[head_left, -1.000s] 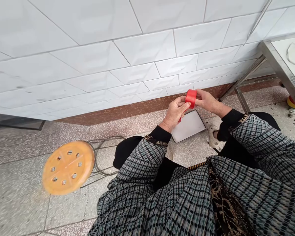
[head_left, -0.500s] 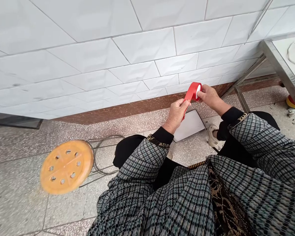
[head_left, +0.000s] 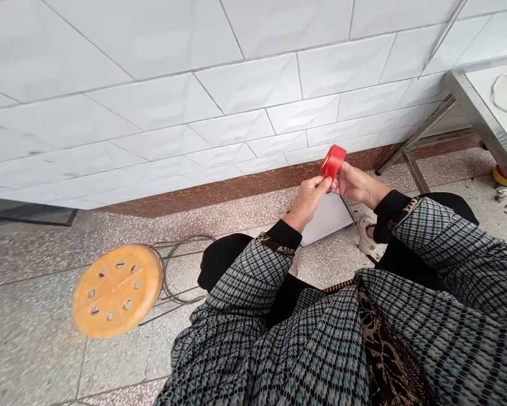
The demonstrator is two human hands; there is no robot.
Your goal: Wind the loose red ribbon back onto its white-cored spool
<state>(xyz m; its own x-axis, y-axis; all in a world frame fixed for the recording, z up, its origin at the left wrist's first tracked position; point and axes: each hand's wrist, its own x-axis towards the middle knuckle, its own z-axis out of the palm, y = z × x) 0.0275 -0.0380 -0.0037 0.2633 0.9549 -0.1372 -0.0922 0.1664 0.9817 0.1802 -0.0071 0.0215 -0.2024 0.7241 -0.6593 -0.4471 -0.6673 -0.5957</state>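
Observation:
A roll of red ribbon or tape (head_left: 336, 157) is held up between both hands, in front of the foot of the tiled wall. My left hand (head_left: 308, 200) pinches the red band at the roll's lower edge with thumb and fingers. Close against it, my right hand (head_left: 355, 181) grips the roll from its right side, its fingers partly hidden behind the red. The opening of the roll now faces left. Below the hands a flat white panel with a dark edge (head_left: 327, 221) lies on the floor.
An orange round stool (head_left: 118, 290) with holes and thin metal legs is at the left. White tiled wall (head_left: 245, 84) rises ahead. A metal-framed table (head_left: 484, 115) stands at the right, with a red and yellow object (head_left: 502, 177) beneath it. One shoe (head_left: 366, 234) shows on the floor.
The roll has turned, so its opening faces left instead of right. The stretched band between the hands has shortened, and my hands have come together, the right one moving slightly down and left.

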